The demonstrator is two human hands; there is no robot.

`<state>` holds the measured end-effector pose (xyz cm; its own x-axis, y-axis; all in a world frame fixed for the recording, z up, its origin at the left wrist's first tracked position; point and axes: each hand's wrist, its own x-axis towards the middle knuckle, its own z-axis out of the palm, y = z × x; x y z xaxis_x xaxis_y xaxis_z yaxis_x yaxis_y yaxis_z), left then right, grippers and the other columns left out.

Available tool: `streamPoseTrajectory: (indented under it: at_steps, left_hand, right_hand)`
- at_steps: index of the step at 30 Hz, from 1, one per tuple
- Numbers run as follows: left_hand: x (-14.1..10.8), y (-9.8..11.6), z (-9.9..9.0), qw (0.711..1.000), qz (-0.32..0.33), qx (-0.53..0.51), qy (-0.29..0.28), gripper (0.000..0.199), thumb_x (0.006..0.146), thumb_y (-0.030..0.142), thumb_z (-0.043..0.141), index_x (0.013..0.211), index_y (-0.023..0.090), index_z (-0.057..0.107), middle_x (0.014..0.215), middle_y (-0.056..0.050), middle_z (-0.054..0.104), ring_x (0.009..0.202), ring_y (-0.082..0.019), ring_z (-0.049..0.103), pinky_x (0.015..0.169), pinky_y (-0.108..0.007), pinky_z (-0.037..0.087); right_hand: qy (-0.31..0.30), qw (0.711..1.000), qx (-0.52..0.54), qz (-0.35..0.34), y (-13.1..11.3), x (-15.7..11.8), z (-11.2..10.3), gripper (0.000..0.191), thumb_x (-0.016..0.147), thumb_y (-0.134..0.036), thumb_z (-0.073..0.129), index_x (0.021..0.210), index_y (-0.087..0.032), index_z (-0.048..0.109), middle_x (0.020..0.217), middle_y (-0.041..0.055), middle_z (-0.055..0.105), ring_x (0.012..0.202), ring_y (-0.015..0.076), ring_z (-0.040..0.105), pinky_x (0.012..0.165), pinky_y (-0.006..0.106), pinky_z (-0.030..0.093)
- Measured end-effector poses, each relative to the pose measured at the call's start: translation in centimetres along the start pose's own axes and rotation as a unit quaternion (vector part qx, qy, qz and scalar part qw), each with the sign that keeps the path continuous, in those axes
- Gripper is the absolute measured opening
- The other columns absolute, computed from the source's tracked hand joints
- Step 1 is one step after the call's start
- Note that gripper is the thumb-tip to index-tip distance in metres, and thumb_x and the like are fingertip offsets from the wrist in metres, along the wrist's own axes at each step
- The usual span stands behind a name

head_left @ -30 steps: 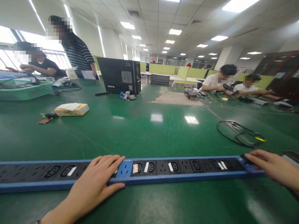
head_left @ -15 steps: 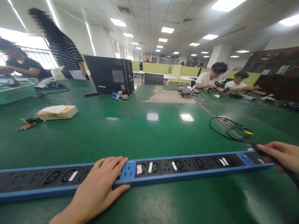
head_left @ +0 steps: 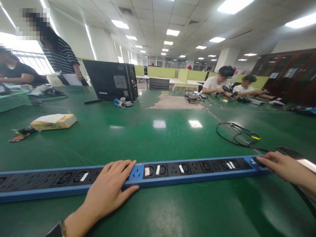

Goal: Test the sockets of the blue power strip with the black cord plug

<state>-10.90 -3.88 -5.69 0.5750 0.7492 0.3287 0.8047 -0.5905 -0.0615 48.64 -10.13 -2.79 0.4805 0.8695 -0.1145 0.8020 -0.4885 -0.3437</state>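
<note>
A long blue power strip (head_left: 172,182) with black socket modules lies across the near table. My left hand (head_left: 112,184) grips it left of the middle, beside a blue socket, fingers over the top and thumb against the near side. At the strip's right end, my right hand (head_left: 280,166) is closed on a black plug (head_left: 259,161), mostly hidden under the fingers, at a blue socket. How deep the plug sits cannot be seen. A black cable (head_left: 304,200) shows below my right wrist. Several white stickers mark the sockets.
A coiled black cable (head_left: 237,135) lies beyond the strip's right end, near a dark flat object (head_left: 291,153). Farther off are a tissue pack (head_left: 54,122), gloves (head_left: 123,102), a computer case (head_left: 108,79) and a green basket (head_left: 13,100). Several people are around the table.
My right hand has moved left and slightly down, bringing the plug from above the strip's right end onto the blue socket. The left hand keeps its hold on the strip. The view has shifted slightly.
</note>
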Motion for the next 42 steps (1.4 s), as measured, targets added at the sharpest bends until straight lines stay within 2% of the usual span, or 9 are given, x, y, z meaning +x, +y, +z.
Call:
streamPoseTrajectory:
  at_steps: [4, 8, 13, 17, 23, 27, 31, 36, 42]
  left_hand:
    - [0.0, 0.3, -0.1, 1.0, -0.008, -0.001, 0.001, 0.063, 0.083, 0.059, 0.049, 0.133, 0.021, 0.051, 0.125, -0.011, 0.062, 0.113, -0.028, 0.054, 0.097, -0.044, 0.039]
    - [0.1, 0.3, -0.1, 1.0, -0.012, -0.003, 0.006, 0.063, 0.082, 0.059, 0.05, 0.132, 0.02, 0.052, 0.124, -0.011, 0.062, 0.112, -0.028, 0.055, 0.097, -0.044, 0.04]
    - [0.1, 0.2, 0.2, 1.0, -0.019, -0.007, 0.018, 0.065, 0.08, 0.061, 0.052, 0.13, 0.021, 0.054, 0.122, -0.01, 0.064, 0.11, -0.028, 0.057, 0.095, -0.044, 0.041]
    - [0.1, 0.2, 0.2, 1.0, -0.022, -0.005, 0.019, 0.065, 0.079, 0.061, 0.053, 0.131, 0.021, 0.053, 0.121, -0.01, 0.064, 0.11, -0.028, 0.057, 0.095, -0.045, 0.041]
    - [0.2, 0.2, 0.2, 1.0, -0.025, -0.004, 0.016, 0.066, 0.079, 0.061, 0.053, 0.131, 0.021, 0.053, 0.122, -0.01, 0.064, 0.111, -0.028, 0.057, 0.096, -0.045, 0.041]
    - [0.0, 0.1, 0.3, 0.999, -0.023, -0.004, 0.026, 0.066, 0.078, 0.061, 0.054, 0.131, 0.022, 0.053, 0.122, -0.009, 0.064, 0.111, -0.028, 0.058, 0.095, -0.045, 0.042]
    - [-0.1, 0.1, 0.4, 0.999, -0.021, -0.005, 0.032, 0.065, 0.079, 0.061, 0.054, 0.131, 0.023, 0.052, 0.123, -0.009, 0.064, 0.111, -0.028, 0.058, 0.095, -0.044, 0.043]
    - [-0.1, 0.1, 0.5, 0.999, -0.023, -0.006, 0.031, 0.066, 0.079, 0.061, 0.055, 0.132, 0.022, 0.051, 0.123, -0.009, 0.064, 0.111, -0.028, 0.058, 0.095, -0.045, 0.042]
    - [-0.1, 0.2, 0.5, 0.999, -0.024, -0.001, 0.023, 0.066, 0.079, 0.061, 0.053, 0.132, 0.022, 0.051, 0.124, -0.01, 0.063, 0.112, -0.029, 0.057, 0.095, -0.046, 0.043]
  right_hand:
    - [0.008, 1.0, -0.004, 0.002, 0.2, 0.7, 0.2, 0.061, 0.066, -0.077, 0.038, 0.079, -0.022, 0.062, 0.058, 0.0048, 0.064, 0.056, 0.0253, 0.061, 0.051, 0.034, 0.041]
    - [0.027, 0.999, -0.029, -0.017, -0.1, 0.5, 0.0, 0.056, 0.07, -0.073, 0.039, 0.074, -0.022, 0.061, 0.059, 0.0057, 0.065, 0.06, 0.0261, 0.063, 0.055, 0.035, 0.043]
    - [-0.014, 1.0, -0.009, 0.007, -0.8, 0.1, -0.2, 0.051, 0.074, -0.069, 0.037, 0.074, -0.023, 0.058, 0.056, 0.0039, 0.063, 0.043, 0.0219, 0.057, 0.044, 0.033, 0.039]
    - [-0.015, 1.0, -0.023, 0.003, -1.1, 0.1, -0.3, 0.049, 0.076, -0.067, 0.036, 0.074, -0.022, 0.057, 0.057, 0.0049, 0.064, 0.045, 0.0226, 0.059, 0.045, 0.032, 0.041]
    - [0.004, 0.996, -0.079, -0.038, -2.4, 0.5, -0.7, 0.046, 0.077, -0.062, 0.038, 0.076, -0.021, 0.058, 0.062, 0.0071, 0.066, 0.05, 0.0228, 0.061, 0.051, 0.032, 0.041]
    - [-0.017, 0.996, -0.082, -0.02, -2.8, 0.8, -1.0, 0.045, 0.075, -0.062, 0.038, 0.073, -0.021, 0.058, 0.06, 0.0071, 0.065, 0.048, 0.0231, 0.06, 0.05, 0.032, 0.04]
    - [-0.007, 0.995, -0.096, -0.037, -2.2, 1.5, -0.8, 0.043, 0.073, -0.061, 0.042, 0.069, -0.022, 0.058, 0.064, 0.0086, 0.066, 0.053, 0.0244, 0.062, 0.051, 0.032, 0.039]
    - [0.017, 0.99, -0.126, -0.065, -0.9, 2.3, -0.1, 0.042, 0.077, -0.059, 0.041, 0.069, -0.022, 0.06, 0.069, 0.0082, 0.067, 0.067, 0.027, 0.064, 0.06, 0.034, 0.04]
    - [0.026, 0.981, -0.167, -0.092, -0.5, 2.4, 0.1, 0.044, 0.083, -0.059, 0.037, 0.073, -0.021, 0.059, 0.072, 0.0085, 0.068, 0.07, 0.0273, 0.063, 0.064, 0.034, 0.039]
